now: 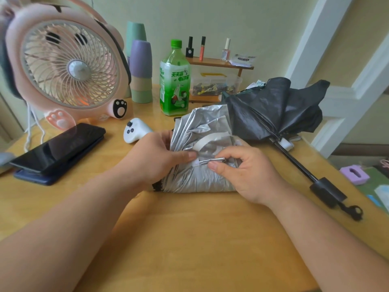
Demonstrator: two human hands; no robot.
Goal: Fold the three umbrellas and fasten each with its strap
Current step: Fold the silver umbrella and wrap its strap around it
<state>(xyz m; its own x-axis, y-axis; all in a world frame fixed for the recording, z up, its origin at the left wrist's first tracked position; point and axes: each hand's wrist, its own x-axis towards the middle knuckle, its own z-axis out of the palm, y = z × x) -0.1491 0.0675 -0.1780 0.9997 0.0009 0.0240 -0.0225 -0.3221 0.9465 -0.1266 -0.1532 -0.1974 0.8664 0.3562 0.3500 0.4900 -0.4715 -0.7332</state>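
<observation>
Left hand (155, 159): grips the bunched left side of the silver umbrella (202, 127), thumb pressed flat on the fabric.
Right hand (244, 173): thumb and forefinger pinch a thin metal rib end (215, 160) on the same canopy; the hands sit close, thumbs nearly meeting.
Strap (210, 140): white, arcs across the silver folds at 12 o'clock of the hands; whether it is fastened cannot be told.
Silver umbrella: lies crumpled on the tabletop (189, 239), directly under both hands.
Black umbrella (273, 110): at 2 o'clock, its canopy loose and touching the silver one, shaft extended, handle (327, 191) at 4 o'clock.
Controller (134, 129): white, at 10 o'clock, just beside the left hand.
Bottle (173, 81): green, upright, at 12 o'clock.
Phone (59, 148): dark, at 9 o'clock.
Fan (67, 66): pink, at 10 o'clock, behind the phone.
</observation>
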